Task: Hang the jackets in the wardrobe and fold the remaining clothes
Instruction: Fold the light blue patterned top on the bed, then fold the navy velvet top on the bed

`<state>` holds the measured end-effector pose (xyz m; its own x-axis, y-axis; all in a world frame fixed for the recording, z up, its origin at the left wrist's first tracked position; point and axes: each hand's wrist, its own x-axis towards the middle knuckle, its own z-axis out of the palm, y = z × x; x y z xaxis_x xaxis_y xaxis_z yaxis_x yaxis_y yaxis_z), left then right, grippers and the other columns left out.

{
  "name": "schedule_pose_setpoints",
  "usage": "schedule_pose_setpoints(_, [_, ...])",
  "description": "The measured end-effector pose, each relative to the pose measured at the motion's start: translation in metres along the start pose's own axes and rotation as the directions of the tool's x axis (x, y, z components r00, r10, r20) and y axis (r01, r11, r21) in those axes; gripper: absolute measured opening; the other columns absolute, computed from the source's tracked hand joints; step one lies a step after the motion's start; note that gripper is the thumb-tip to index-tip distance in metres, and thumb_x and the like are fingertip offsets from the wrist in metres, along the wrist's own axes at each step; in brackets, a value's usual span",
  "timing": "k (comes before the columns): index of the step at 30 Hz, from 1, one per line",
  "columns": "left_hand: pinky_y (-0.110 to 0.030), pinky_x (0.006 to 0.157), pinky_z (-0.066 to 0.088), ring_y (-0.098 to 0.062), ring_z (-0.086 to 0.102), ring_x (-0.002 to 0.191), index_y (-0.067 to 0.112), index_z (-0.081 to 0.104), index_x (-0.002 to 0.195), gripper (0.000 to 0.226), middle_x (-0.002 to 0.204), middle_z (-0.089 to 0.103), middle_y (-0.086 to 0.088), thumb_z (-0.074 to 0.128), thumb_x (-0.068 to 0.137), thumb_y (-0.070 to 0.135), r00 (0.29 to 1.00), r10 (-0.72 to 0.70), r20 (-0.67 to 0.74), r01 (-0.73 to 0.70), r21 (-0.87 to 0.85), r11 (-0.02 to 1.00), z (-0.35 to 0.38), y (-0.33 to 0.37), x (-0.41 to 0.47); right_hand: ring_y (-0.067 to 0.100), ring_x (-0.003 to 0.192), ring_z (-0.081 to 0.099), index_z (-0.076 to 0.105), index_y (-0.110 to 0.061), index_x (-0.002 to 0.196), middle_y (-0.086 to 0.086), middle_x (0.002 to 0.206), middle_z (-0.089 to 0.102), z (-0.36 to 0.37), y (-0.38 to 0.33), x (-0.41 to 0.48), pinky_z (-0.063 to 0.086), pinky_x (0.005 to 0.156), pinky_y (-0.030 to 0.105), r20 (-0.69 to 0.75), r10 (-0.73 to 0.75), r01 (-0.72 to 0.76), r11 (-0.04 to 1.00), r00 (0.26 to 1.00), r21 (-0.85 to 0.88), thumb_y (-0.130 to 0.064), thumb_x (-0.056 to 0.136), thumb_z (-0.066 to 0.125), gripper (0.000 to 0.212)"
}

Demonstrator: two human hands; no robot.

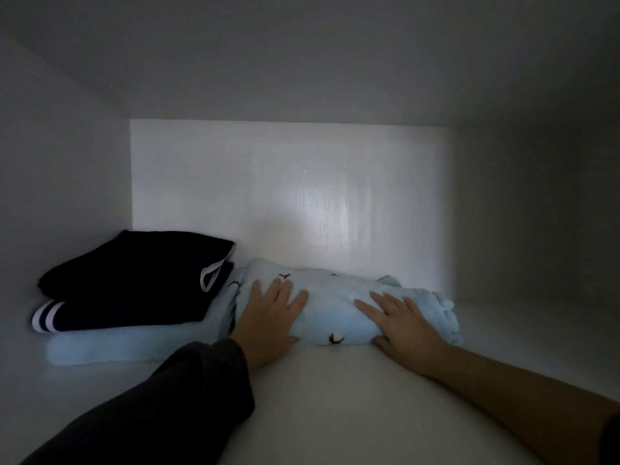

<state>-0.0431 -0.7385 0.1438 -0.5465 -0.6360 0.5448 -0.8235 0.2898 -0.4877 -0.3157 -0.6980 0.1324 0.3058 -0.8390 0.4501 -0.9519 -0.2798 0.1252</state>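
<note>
A folded light blue garment point(335, 310) with small dark marks lies on the white wardrobe shelf point(335, 397), close to the back wall. My left hand point(271, 317) rests flat on its left end, fingers straight and spread, thumb along the front edge. My right hand point(402, 323) presses flat on its right part, thumb at the front fold. To the left sits a stack: two folded dark garments point(134, 280), one with white stripes, on top of another light blue folded piece point(117, 347).
The white back panel point(285, 189) stands right behind the clothes. Side walls close the shelf at left point(60, 196) and right point(536, 213). Bare shelf lies to the right of the blue garment and in front of both hands.
</note>
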Motion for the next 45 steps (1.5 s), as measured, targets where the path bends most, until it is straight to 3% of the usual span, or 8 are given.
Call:
schedule_pose_setpoints(4, [-0.060,0.107,0.024,-0.042,0.027,0.137,0.003,0.025,0.146,0.077,0.150,0.023,-0.030,0.048,0.089,0.048,0.993,-0.064,0.099,0.064,0.006,0.998,-0.035,0.029,-0.011,0.025,0.146,0.015,0.011,-0.034,0.152,0.006,0.160,0.013,-0.020,-0.008,-0.023,0.010,0.117,0.043,0.044,-0.001,0.004,0.997,0.999,-0.078,-0.040,0.094,0.035,0.063])
schedule_pose_setpoints(9, [-0.033,0.052,0.046,-0.024,0.060,0.068,0.018,0.062,0.079,0.042,0.080,0.062,-0.005,0.034,0.067,0.048,0.977,0.134,-0.163,-0.163,-0.178,0.971,-0.086,0.077,-0.035,0.016,0.145,0.017,0.019,-0.034,0.149,-0.002,0.158,0.015,-0.081,-0.030,-0.107,0.008,0.117,0.040,0.146,0.018,0.001,0.992,0.989,-0.129,-0.036,0.093,0.047,0.063])
schedule_pose_setpoints(14, [-0.027,0.047,0.046,-0.015,0.059,0.059,0.024,0.062,0.071,0.032,0.067,0.058,0.006,0.038,0.070,0.045,0.913,0.222,-0.342,-0.332,-0.305,0.893,-0.180,0.153,-0.073,0.015,0.138,0.033,0.039,-0.032,0.139,-0.005,0.153,0.029,-0.138,-0.033,-0.247,0.020,0.113,0.028,0.001,0.139,-0.139,0.990,0.990,0.007,-0.049,0.084,0.033,0.058])
schedule_pose_setpoints(20, [-0.028,0.061,0.052,-0.006,0.063,0.079,0.032,0.061,0.092,0.031,0.086,0.065,0.018,0.040,0.080,0.051,0.884,0.176,-0.434,-0.462,-0.746,0.479,-0.302,0.304,-0.169,0.009,0.118,0.050,0.054,-0.023,0.126,-0.007,0.133,0.050,-0.198,-0.068,-0.490,0.037,0.099,0.017,-0.055,0.425,-0.408,0.893,0.904,0.187,-0.027,0.090,0.053,0.036])
schedule_pose_setpoints(25, [-0.018,0.065,0.046,0.007,0.060,0.080,0.032,0.061,0.087,0.021,0.082,0.064,0.024,0.047,0.084,0.048,0.814,0.347,-0.466,-0.470,-0.879,-0.078,-0.416,0.487,-0.307,-0.003,0.101,0.056,0.059,-0.028,0.119,-0.018,0.116,0.057,-0.261,-0.131,-0.744,0.047,0.086,0.020,-0.156,0.807,-0.794,0.589,0.569,0.153,-0.027,0.093,0.053,0.026])
schedule_pose_setpoints(31, [-0.028,0.073,0.055,0.003,0.062,0.082,0.031,0.063,0.094,0.012,0.082,0.065,0.021,0.054,0.092,0.038,0.533,0.584,-0.612,-0.363,-0.789,-0.496,-0.569,0.644,-0.460,-0.005,0.095,0.059,0.062,-0.028,0.114,-0.018,0.113,0.059,-0.338,-0.240,-0.972,0.050,0.086,0.023,-0.269,0.963,-0.983,0.044,-0.005,0.176,-0.022,0.094,0.053,0.022])
schedule_pose_setpoints(37, [-0.031,0.073,0.054,0.002,0.063,0.077,0.027,0.064,0.089,0.017,0.080,0.068,0.017,0.052,0.086,0.039,0.245,0.692,-0.679,-0.158,-0.732,-0.662,-0.689,0.747,-0.592,-0.003,0.090,0.060,0.064,-0.028,0.108,-0.026,0.100,0.057,-0.382,-0.330,-1.121,0.051,0.079,0.020,-0.379,0.820,-0.897,-0.336,-0.429,0.287,-0.019,0.092,0.054,0.021])
schedule_pose_setpoints(45, [-0.033,0.074,0.054,0.001,0.063,0.073,0.030,0.063,0.087,0.017,0.077,0.069,0.016,0.051,0.085,0.042,-0.088,0.725,-0.683,-0.039,-0.725,-0.687,-0.813,0.921,-0.718,-0.001,0.092,0.059,0.062,-0.030,0.112,-0.012,0.108,0.062,-0.418,-0.349,-1.320,0.052,0.081,0.020,-0.372,0.588,-0.694,-0.637,-0.719,0.335,-0.022,0.095,0.052,0.021])
